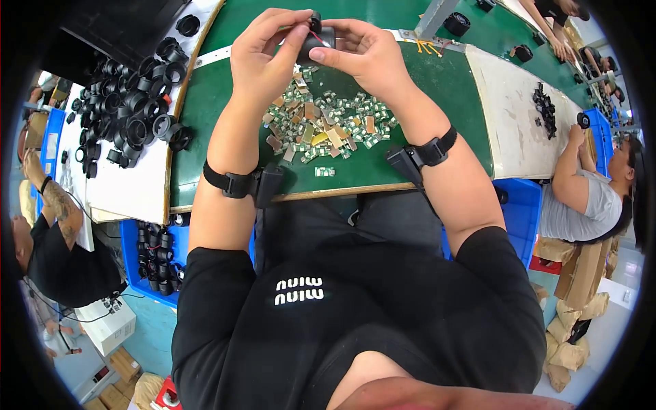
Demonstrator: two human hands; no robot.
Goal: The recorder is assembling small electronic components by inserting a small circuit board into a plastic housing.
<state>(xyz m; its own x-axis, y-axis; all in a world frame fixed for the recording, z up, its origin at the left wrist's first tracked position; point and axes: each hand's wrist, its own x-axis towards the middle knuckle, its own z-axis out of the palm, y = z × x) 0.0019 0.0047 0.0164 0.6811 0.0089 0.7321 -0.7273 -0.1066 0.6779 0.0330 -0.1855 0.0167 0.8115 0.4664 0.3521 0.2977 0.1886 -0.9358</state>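
Left hand: the left hand (263, 51) is raised above the green belt (219, 102), fingers curled and pinched together on the black part (318, 37), thumb and fingertips at its left side.
Right hand: the right hand (362, 55) meets it from the other side, fingers clamped on the same part, thumb pressed along its lower edge.
Black part: a small dark cylinder-like piece held between both hands, above the far side of the belt, just beyond the chip pile; a thin red wire (313, 35) shows at its left end.
Chip pile: the chip pile (328, 126), small green, tan and yellow pieces, lies on the belt right under the hands; 1 chip (324, 171) lies apart, nearer the belt's front edge.
Wrist bands: a black band with a dark block sits on each forearm, the left band (242, 184) and the right band (424, 154), both over the belt's near edge.
Rings heap: a heap of black rings (133, 102) lies on the white board (130, 191) to the left of the belt, well apart from the hands.
Blue bins: the left bin (154, 256) below the board holds more black parts; the right bin (523, 212) stands at the person's right side.
Others: a person in grey (581, 198) sits at the right by a white table (512, 109); a person in black (65, 253) is at the left edge.
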